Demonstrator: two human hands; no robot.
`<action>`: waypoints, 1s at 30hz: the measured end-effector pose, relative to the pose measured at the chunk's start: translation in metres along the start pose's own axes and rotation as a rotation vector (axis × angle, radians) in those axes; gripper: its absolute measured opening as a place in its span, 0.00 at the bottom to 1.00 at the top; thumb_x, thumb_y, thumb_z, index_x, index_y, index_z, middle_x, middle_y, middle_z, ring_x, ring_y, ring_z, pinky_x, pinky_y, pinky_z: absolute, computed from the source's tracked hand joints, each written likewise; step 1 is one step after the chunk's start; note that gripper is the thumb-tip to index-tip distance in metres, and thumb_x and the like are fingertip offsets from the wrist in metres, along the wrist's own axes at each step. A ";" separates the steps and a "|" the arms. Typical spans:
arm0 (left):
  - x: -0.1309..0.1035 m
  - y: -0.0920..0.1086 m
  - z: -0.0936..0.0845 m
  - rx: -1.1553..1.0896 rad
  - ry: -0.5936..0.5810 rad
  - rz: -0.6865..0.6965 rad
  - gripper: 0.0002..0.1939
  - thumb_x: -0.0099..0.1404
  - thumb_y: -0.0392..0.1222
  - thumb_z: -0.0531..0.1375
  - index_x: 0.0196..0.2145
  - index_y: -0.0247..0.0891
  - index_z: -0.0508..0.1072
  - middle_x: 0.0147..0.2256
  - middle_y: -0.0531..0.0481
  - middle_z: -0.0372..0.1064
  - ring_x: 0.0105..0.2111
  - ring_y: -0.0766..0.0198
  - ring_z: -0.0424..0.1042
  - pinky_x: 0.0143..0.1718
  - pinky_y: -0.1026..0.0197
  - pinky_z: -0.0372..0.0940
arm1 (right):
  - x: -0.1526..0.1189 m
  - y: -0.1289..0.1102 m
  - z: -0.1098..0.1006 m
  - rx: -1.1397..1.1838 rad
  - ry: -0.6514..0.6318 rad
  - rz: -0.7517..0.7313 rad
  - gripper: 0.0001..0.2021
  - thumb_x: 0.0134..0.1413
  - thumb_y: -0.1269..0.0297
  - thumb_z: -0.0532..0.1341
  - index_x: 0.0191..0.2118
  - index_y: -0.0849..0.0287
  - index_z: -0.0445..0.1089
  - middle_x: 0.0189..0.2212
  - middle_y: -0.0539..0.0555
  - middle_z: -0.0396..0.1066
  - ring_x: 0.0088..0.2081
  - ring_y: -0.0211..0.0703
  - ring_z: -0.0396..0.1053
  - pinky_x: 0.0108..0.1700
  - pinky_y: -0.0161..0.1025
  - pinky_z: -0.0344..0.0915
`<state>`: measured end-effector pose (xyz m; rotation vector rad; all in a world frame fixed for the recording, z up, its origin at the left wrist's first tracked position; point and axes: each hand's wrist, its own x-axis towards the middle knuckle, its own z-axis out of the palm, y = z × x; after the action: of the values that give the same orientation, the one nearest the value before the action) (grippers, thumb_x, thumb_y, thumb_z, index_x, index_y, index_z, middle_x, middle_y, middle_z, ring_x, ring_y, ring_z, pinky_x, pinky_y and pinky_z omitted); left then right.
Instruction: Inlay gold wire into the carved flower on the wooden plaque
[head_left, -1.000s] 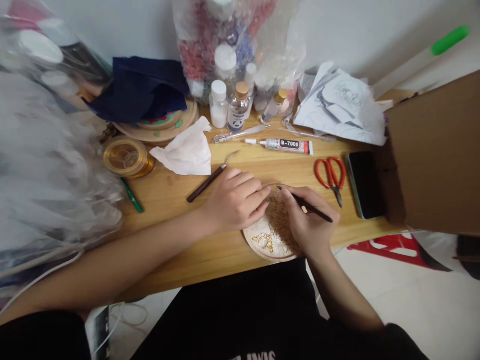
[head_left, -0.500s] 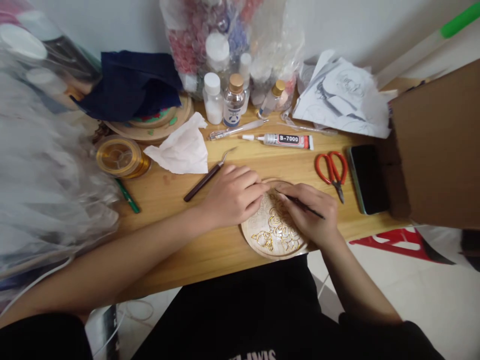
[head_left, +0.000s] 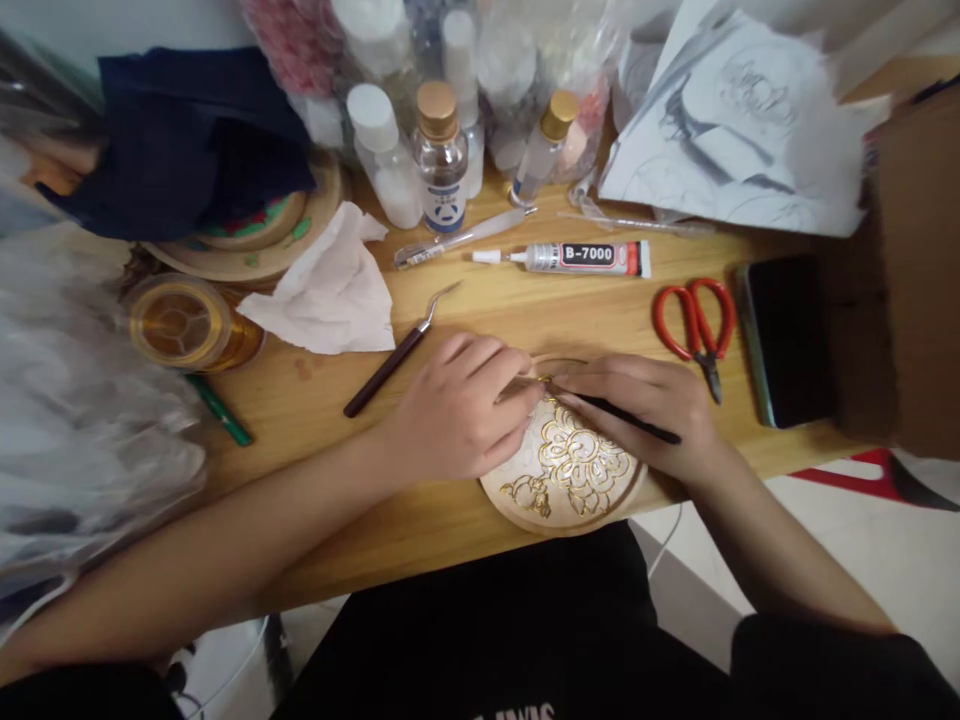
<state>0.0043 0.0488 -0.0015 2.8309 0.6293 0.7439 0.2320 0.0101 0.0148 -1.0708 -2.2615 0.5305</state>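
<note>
A round wooden disc (head_left: pixel 499 497) lies near the table's front edge, with gold wire outlines (head_left: pixel 581 450) of a flower on its pale face. My left hand (head_left: pixel 472 405) rests over its upper left part, thumb and fingertips pinched together; what they hold is too small to make out. My right hand (head_left: pixel 667 405) is closed around slim black tweezers (head_left: pixel 645 424), whose tip meets the left fingertips above the disc. A bit of gold shows at that tip. The disc's upper part is hidden by both hands.
Left of the hands lie a dark-handled bent-tip tool (head_left: pixel 386 370), crumpled tissue (head_left: pixel 330 290), a gold wire spool (head_left: pixel 187 325) and a green pen (head_left: pixel 219 410). Behind are a glue tube (head_left: pixel 585 258) and bottles (head_left: pixel 444 165). Red-handled pliers (head_left: pixel 696 330), a phone (head_left: pixel 787 340) and a cardboard box (head_left: pixel 922 300) stand right.
The view has moved closer. The tweezers' tip and my right hand have come nearer the left fingertips, and more of the gold flower shows. The disc stays under both hands.
</note>
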 end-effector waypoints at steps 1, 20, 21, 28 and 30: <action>0.000 0.000 0.000 -0.007 -0.007 0.000 0.10 0.66 0.40 0.57 0.40 0.34 0.76 0.39 0.43 0.72 0.38 0.55 0.68 0.37 0.53 0.61 | 0.001 0.001 -0.002 0.008 -0.015 -0.011 0.09 0.59 0.72 0.62 0.45 0.60 0.74 0.37 0.56 0.79 0.38 0.41 0.77 0.38 0.37 0.76; 0.003 -0.003 -0.003 -0.124 -0.088 -0.048 0.11 0.66 0.39 0.57 0.42 0.34 0.76 0.40 0.41 0.71 0.39 0.54 0.69 0.37 0.50 0.67 | -0.013 0.001 -0.013 -0.281 -0.018 0.017 0.14 0.66 0.69 0.54 0.49 0.53 0.74 0.26 0.50 0.68 0.28 0.39 0.66 0.29 0.37 0.63; 0.003 -0.003 -0.002 -0.126 -0.085 -0.047 0.11 0.66 0.38 0.57 0.42 0.34 0.76 0.40 0.40 0.71 0.39 0.54 0.69 0.37 0.50 0.67 | -0.013 0.001 -0.013 -0.335 -0.041 -0.005 0.14 0.67 0.68 0.53 0.47 0.52 0.75 0.24 0.50 0.67 0.27 0.39 0.64 0.28 0.38 0.61; 0.003 -0.002 -0.001 -0.121 -0.085 -0.041 0.11 0.65 0.38 0.58 0.42 0.33 0.76 0.39 0.40 0.71 0.39 0.53 0.69 0.37 0.49 0.68 | -0.007 -0.001 -0.011 -0.419 -0.088 0.012 0.17 0.70 0.66 0.49 0.44 0.47 0.76 0.20 0.49 0.62 0.25 0.38 0.59 0.27 0.39 0.52; 0.003 -0.002 -0.001 -0.121 -0.087 -0.035 0.12 0.65 0.38 0.58 0.43 0.32 0.76 0.39 0.39 0.71 0.39 0.52 0.69 0.37 0.49 0.68 | -0.006 0.001 -0.011 -0.432 -0.088 -0.004 0.18 0.70 0.66 0.48 0.43 0.49 0.76 0.21 0.50 0.63 0.26 0.38 0.59 0.27 0.39 0.52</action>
<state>0.0055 0.0518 0.0007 2.7179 0.5972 0.6273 0.2428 0.0068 0.0206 -1.2653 -2.5226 0.0841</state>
